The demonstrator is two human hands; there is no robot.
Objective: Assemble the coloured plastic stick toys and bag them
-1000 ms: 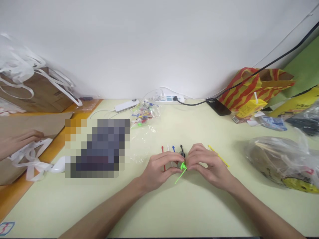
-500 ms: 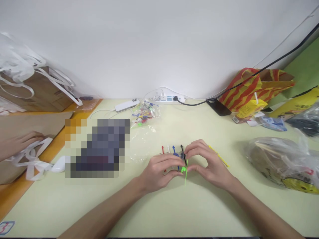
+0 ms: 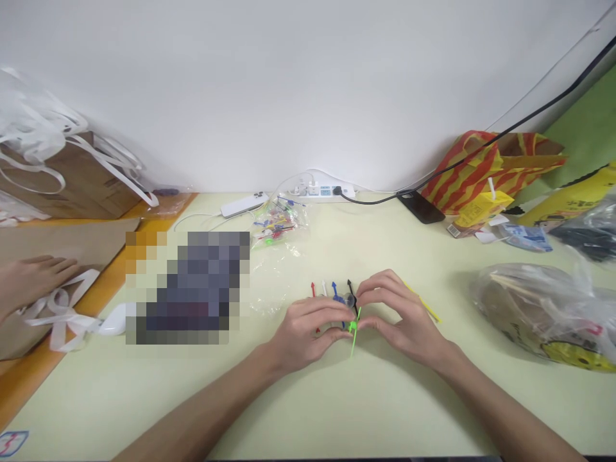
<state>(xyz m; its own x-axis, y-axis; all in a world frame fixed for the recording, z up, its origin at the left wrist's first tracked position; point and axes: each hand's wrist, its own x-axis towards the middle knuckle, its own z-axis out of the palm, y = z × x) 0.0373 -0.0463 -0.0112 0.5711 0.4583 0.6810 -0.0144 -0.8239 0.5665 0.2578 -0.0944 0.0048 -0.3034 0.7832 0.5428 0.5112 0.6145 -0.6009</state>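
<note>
A small bright green plastic piece with a thin green stick [image 3: 353,328] is held up between my two hands. My left hand [image 3: 312,328] pinches it from the left with thumb and fingertips. From the right, my right hand [image 3: 402,311] closes thumb and fingers on it; the fingertips partly cover the contact. Just behind the hands lie small arrow-shaped plastic pieces: a red one [image 3: 312,289], a white one [image 3: 324,287], a blue one [image 3: 335,290] and a black one [image 3: 350,286]. A clear round part is among them, half hidden. Beside my right hand is a yellow stick [image 3: 426,305].
A clear bag of coloured plastic parts [image 3: 279,221] lies ahead, before a power strip [image 3: 320,190]. A blurred-out dark object [image 3: 192,289] is left. Another person's hand [image 3: 38,282] rests on brown paper. Right are a plastic-wrapped package [image 3: 534,314], drink carton [image 3: 481,212] and phone [image 3: 421,207].
The green piece has shifted slightly left, and its stick has turned so its lower end leans left. Both my hands stay nearly in place. The other person's hand has moved slightly left.
</note>
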